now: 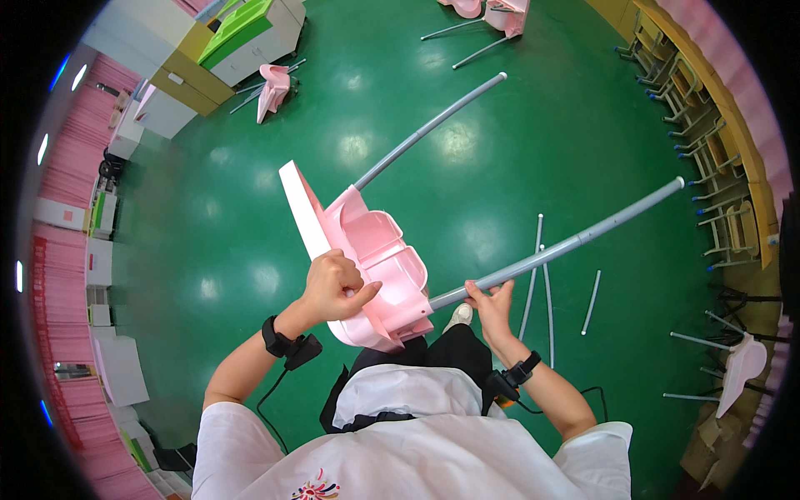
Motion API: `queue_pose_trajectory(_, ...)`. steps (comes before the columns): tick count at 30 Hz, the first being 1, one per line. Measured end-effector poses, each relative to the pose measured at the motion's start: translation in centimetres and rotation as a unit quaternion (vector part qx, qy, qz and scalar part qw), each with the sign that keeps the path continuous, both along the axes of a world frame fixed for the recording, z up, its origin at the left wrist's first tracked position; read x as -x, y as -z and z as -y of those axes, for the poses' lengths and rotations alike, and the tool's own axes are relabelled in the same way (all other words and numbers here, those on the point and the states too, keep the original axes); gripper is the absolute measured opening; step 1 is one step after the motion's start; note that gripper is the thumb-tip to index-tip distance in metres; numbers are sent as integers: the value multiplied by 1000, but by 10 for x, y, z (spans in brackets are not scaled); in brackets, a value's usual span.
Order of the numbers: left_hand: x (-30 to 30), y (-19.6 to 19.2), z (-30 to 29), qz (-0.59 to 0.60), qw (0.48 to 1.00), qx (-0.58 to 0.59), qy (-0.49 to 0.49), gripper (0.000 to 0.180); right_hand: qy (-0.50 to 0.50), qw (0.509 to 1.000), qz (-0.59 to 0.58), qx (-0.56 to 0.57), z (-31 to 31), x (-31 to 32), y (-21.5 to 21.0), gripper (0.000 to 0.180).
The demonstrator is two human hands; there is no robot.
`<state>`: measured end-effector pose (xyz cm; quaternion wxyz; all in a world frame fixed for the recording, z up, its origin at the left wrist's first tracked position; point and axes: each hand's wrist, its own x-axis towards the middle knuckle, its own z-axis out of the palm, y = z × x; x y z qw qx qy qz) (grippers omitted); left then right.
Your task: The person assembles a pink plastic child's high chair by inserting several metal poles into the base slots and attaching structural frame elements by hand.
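Observation:
A pink plastic high chair seat [373, 262] lies tilted in front of my body, with a pale pink flat panel standing up at its left. My left hand [335, 287] is closed at the seat's near left side, thumb stretched toward the right; its fingertips are hidden. From the seat's right side two grey tube legs reach away, each with a white end cap. My right hand [492, 307] grips the nearer grey tube leg [575, 242] close to where it enters the seat. The other leg [425, 133] is untouched.
Several loose grey tubes [592, 302] lie on the green floor to the right. Other pink chairs stand at the far left [273, 90], far end [504, 17] and right [742, 371]. Wooden desks with metal frames [725, 158] line the right wall; a green-topped cabinet [250, 37] stands far left.

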<state>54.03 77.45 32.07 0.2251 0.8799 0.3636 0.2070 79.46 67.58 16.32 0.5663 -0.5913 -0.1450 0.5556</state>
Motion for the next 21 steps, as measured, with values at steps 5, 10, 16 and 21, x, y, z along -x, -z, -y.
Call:
queue_pose_trajectory(5, 4, 1, 5, -10, 1000, -26, 7, 44, -71, 997, 5, 17, -13, 1, 2, 66)
queue_pose_trajectory(10, 5, 1, 12, 3, 1000, -26, 5, 43, -105, 991, -64, 61, -18, -6, 15, 65)
queue_pose_trajectory(16, 6, 11, 14, 2, 999, -36, -19, 45, -36, 996, -61, 51, -3, 10, 10, 68)
queue_pose_trajectory(21, 0, 8, 12, 3, 999, -41, 4, 47, -67, 993, -63, 74, 4, 45, 22, 77)
